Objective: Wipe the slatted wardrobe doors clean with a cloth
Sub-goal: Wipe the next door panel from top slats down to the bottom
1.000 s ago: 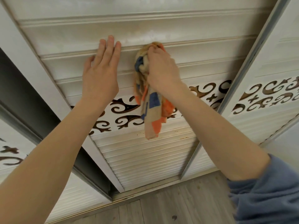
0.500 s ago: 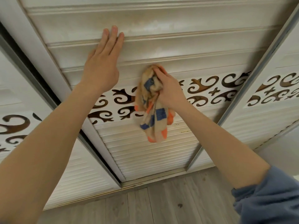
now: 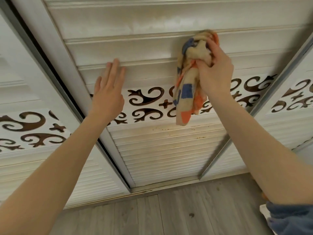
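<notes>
Cloth (image 3: 185,92) bunched in fingers (image 3: 213,48) of right hand (image 3: 216,75).

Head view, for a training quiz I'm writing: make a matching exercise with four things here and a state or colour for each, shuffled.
Column one:
1 cloth
2 left hand
3 scrollwork band
4 floor

Column two:
A grey planks
B bunched in the right hand
C brown cut-outs on white
D fingers straight, on a slat

Pairs: 1-B, 2-D, 3-C, 4-A.
</notes>
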